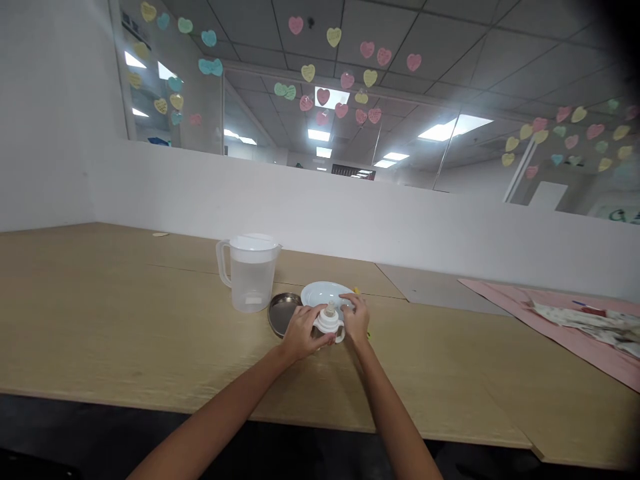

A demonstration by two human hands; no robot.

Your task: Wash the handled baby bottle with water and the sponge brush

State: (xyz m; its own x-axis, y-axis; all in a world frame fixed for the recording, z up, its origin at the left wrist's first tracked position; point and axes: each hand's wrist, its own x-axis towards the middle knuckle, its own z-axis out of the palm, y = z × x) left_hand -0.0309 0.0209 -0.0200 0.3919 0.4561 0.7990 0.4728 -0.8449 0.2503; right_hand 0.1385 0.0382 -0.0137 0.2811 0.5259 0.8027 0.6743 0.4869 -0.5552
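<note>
A baby bottle [329, 322] with a white collar, side handles and a clear teat stands upright on the table in front of me. My left hand [301, 333] is closed around its left side, thumb across the front. Just right of the teat, my right hand [356, 317] is curled with thumb and fingers around a small see-through piece that looks like the bottle's clear cap [346, 305]; its outline is faint. Behind the bottle lies a white oval dish [315, 291], partly covered by my hands. A round dark metal tray [280, 313] sits beside my left hand.
A translucent pitcher [253, 283] with a lid and liquid in it stands left of the tray. Something yellow [357, 291] shows behind my right hand. On the far right, a pink cloth [530, 327] carries patterned fabric [575, 319]. A white wall [300, 200] closes off the back.
</note>
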